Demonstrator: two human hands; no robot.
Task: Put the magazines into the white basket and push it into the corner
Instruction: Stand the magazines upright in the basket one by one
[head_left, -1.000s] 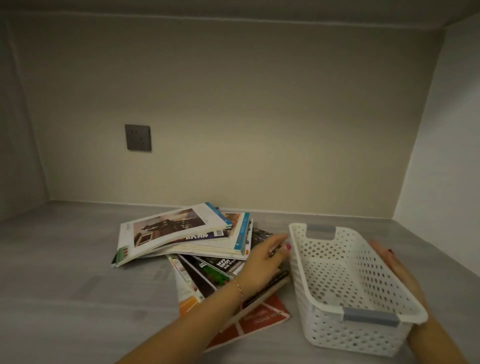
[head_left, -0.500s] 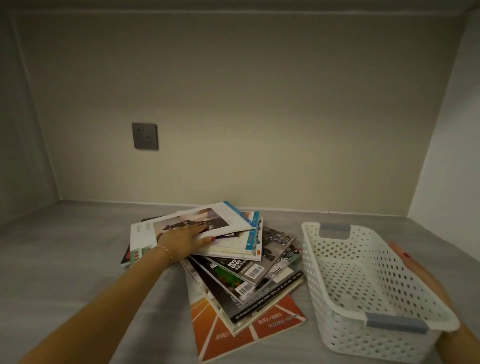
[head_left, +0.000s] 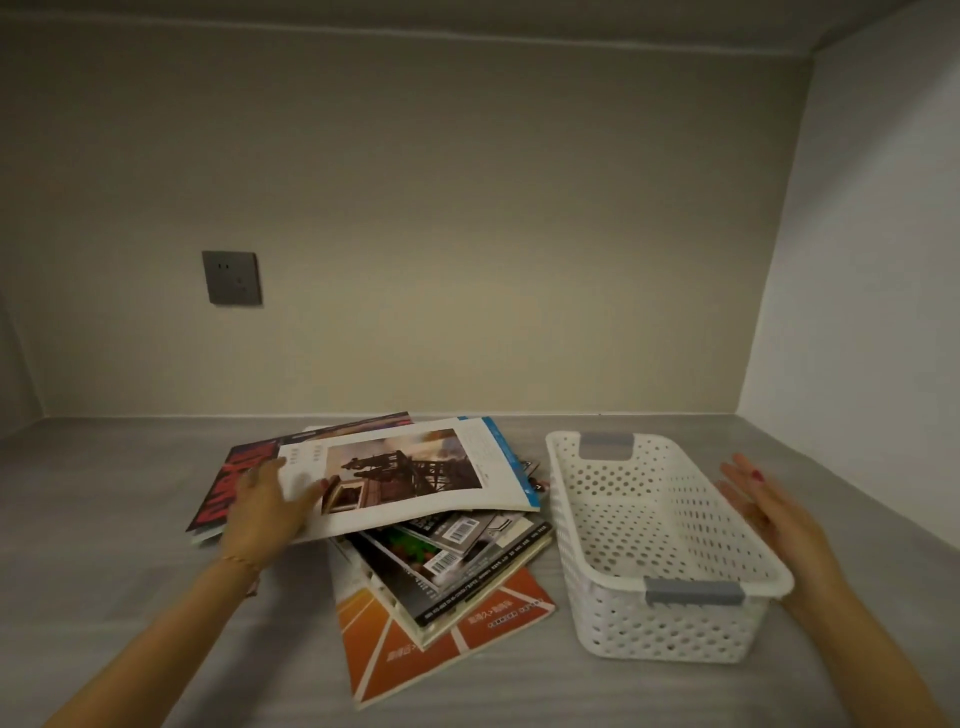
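a: grey shelf (head_left: 104, 519), corner back right. white basket (head_left: 660, 545) sits empty beside the magazines (head_left: 441, 561).

b: left hand (head_left: 265, 509) pinches the top magazine (head_left: 415, 478)'s edge, thumb on the cover. lift it flat. right hand (head_left: 769, 509), fingers straight, steadies the basket.

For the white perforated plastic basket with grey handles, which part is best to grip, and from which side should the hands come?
Probably the two grey handles: one on the near short end, one on the far short end of the white perforated plastic basket. It stands upright and empty, its long axis running away from the viewer, so coming from above at both ends suits it. The open right hand is beside its right long wall.
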